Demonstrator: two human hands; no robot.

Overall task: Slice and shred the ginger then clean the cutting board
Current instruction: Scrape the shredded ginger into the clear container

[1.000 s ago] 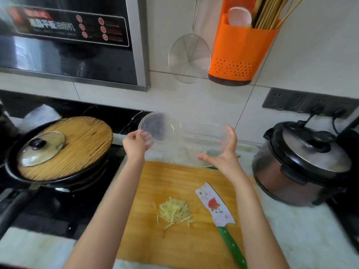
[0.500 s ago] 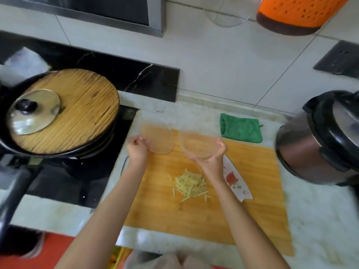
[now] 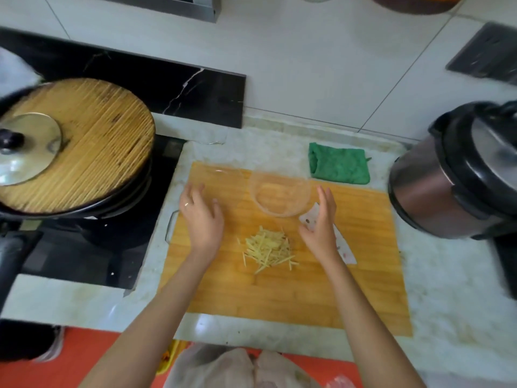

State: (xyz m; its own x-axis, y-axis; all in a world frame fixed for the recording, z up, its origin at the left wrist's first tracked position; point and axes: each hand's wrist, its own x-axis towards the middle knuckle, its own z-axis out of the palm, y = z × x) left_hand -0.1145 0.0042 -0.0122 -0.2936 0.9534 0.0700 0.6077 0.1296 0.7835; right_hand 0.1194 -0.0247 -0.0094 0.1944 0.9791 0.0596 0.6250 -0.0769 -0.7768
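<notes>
A pile of shredded ginger (image 3: 268,252) lies in the middle of the wooden cutting board (image 3: 285,292). Just behind it a clear plastic bowl (image 3: 279,196) stands upright on the board, and its clear lid (image 3: 223,175) lies flat to the left. My left hand (image 3: 201,217) hovers with relaxed fingers left of the bowl, holding nothing. My right hand (image 3: 321,222) is open to the bowl's right, above the white floral knife blade (image 3: 344,247), most of which it hides.
A green cloth (image 3: 338,166) lies behind the board. A rice cooker (image 3: 458,175) stands at the right. At the left, a black wok with a round bamboo cover (image 3: 84,141) and a metal lid (image 3: 28,147) sits on the stove. The counter's front edge is near.
Both hands lowered the bowl and lid onto the board and let go of them. The camera tilted down toward the counter.
</notes>
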